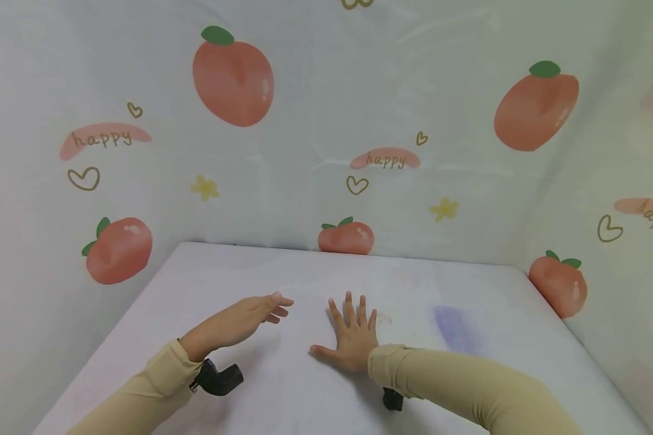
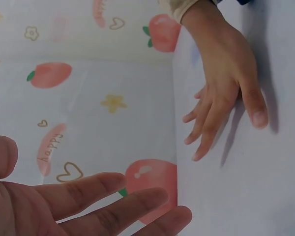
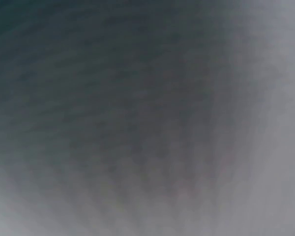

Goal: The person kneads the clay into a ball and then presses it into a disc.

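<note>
In the head view my left hand hovers over the left half of the white table, turned on its side with its fingers extended to the right. It holds nothing. My right hand is palm down, fingers spread wide, close to the tabletop right of centre; whether the palm touches the surface I cannot tell. The left wrist view shows the fingers of the left hand loosely straight, with the right hand beyond them. Only a dark grey blur fills the right wrist view.
A black wrist camera hangs under the left cuff, another under the right. A bluish-purple smudge marks the tabletop at right. A white curtain printed with red fruit, hearts and "happy" encloses the table at back and sides.
</note>
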A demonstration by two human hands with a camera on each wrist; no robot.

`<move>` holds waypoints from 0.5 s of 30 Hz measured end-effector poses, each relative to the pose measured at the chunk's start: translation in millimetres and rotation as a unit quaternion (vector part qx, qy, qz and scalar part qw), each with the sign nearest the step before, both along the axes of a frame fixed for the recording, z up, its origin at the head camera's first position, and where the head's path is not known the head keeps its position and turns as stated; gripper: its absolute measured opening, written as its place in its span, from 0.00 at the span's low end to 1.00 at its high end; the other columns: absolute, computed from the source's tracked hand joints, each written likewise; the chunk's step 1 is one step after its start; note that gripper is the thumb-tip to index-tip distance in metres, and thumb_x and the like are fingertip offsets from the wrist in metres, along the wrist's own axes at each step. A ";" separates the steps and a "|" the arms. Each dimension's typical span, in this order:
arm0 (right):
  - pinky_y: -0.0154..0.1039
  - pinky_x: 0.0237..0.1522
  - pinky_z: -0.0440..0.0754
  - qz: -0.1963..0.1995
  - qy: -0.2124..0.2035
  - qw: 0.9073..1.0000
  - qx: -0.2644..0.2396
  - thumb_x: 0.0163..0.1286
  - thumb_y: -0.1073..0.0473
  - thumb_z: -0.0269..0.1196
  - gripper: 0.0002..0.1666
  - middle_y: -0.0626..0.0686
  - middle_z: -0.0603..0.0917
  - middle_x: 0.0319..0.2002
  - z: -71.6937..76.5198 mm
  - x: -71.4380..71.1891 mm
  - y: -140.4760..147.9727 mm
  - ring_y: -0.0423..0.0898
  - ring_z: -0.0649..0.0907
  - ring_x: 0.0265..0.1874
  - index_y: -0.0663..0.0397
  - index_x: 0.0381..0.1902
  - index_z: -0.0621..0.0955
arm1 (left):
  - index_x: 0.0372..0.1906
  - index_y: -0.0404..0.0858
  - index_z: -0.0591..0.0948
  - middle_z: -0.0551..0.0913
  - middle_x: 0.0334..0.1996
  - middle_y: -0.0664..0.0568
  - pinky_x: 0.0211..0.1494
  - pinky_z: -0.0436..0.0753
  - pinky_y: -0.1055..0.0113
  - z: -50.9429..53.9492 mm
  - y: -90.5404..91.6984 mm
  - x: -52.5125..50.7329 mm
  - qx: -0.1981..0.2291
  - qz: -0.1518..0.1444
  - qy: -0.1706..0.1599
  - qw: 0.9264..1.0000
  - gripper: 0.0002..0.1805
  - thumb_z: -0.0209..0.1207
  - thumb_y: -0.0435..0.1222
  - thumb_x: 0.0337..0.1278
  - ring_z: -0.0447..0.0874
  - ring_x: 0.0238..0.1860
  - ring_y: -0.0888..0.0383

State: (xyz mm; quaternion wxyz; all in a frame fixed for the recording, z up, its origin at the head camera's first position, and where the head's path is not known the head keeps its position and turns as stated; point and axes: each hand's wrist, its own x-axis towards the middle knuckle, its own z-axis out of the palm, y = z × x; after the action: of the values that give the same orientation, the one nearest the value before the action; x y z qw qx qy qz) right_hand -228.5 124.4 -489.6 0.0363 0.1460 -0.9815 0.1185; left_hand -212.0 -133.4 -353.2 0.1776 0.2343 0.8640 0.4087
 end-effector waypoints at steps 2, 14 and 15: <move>0.73 0.67 0.43 0.001 -0.003 1.000 0.005 0.52 0.12 0.46 0.64 0.62 0.41 0.77 1.4 0.3 0.8 0.69 0.41 0.74 0.40 0.78 0.49 | 0.66 0.43 0.73 0.79 0.58 0.45 0.64 0.68 0.39 0.9 0.8 -0.7 0.002 -0.001 0.000 1.000 0.31 0.30 0.55 0.77 0.79 0.59 0.46; 0.74 0.66 0.42 0.001 -0.027 1.000 0.003 0.51 0.14 0.50 0.65 0.62 0.39 0.77 3.9 -1.8 0.9 0.69 0.38 0.74 0.39 0.78 0.47 | 0.66 0.42 0.73 0.79 0.59 0.44 0.65 0.67 0.39 7.2 1.1 0.0 0.004 -0.001 0.002 1.000 0.33 0.28 0.56 0.76 0.79 0.59 0.47; 0.74 0.66 0.43 0.003 -0.023 1.000 -0.001 0.51 0.13 0.50 0.66 0.62 0.40 0.77 3.1 -2.2 0.7 0.70 0.39 0.74 0.39 0.78 0.48 | 0.66 0.41 0.73 0.79 0.59 0.44 0.65 0.67 0.38 8.3 0.8 0.2 0.003 -0.002 0.002 1.000 0.33 0.28 0.56 0.76 0.79 0.59 0.46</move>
State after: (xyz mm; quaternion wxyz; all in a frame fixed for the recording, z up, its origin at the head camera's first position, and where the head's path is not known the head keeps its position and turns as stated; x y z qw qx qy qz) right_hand -230.7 125.1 -486.6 0.0136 0.1465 -0.9815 0.1227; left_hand -211.8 -132.6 -344.8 0.1756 0.2378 0.8625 0.4108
